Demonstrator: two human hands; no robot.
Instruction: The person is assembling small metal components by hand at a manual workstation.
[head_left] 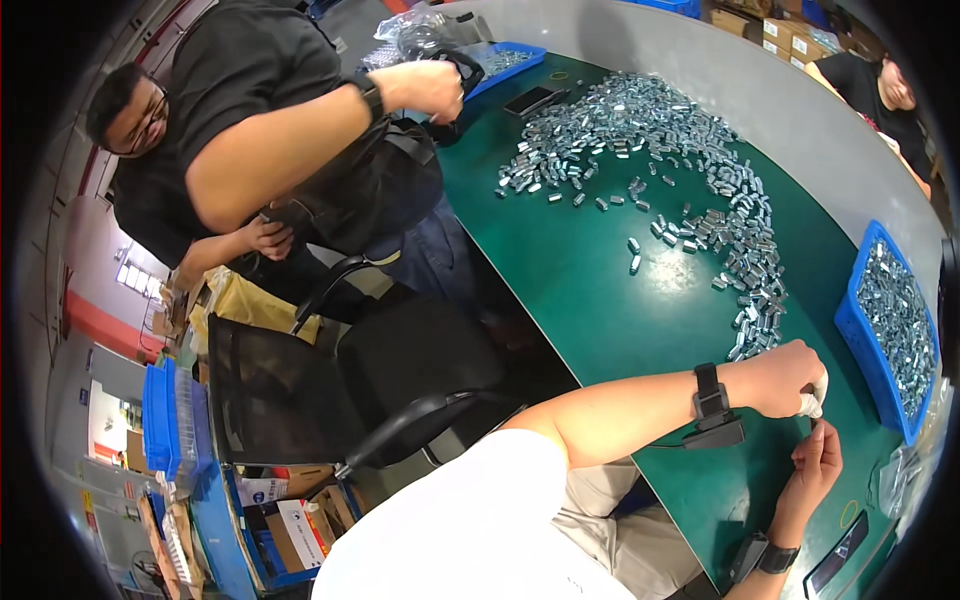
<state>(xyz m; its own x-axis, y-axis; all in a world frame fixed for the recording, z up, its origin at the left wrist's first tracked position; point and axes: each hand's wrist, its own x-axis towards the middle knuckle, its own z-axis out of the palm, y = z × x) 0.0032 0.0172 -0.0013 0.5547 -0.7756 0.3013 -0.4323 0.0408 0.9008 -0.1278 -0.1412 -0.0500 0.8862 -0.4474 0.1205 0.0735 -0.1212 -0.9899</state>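
My left hand [782,380] is closed over the green tabletop [640,335], with white covering on some fingertips. Just below it, my right hand [816,468] pinches with thumb and forefinger, and its fingertips almost meet those of the left. Between the two sets of fingertips is something small and dark, too small and too covered to name. Beyond my left hand, a long curved heap of small shiny metal cylinders [735,235] lies loose on the table. To the right stands a blue tray [872,372] full of similar metal pieces.
A phone [838,555] and a yellow rubber band [850,514] lie near my right wrist. Clear plastic bags [905,478] border the right edge. Another phone [535,100] and a blue tray [510,68] are at the far end. People in black stand left, beside a black chair [415,350]; another person is far right.
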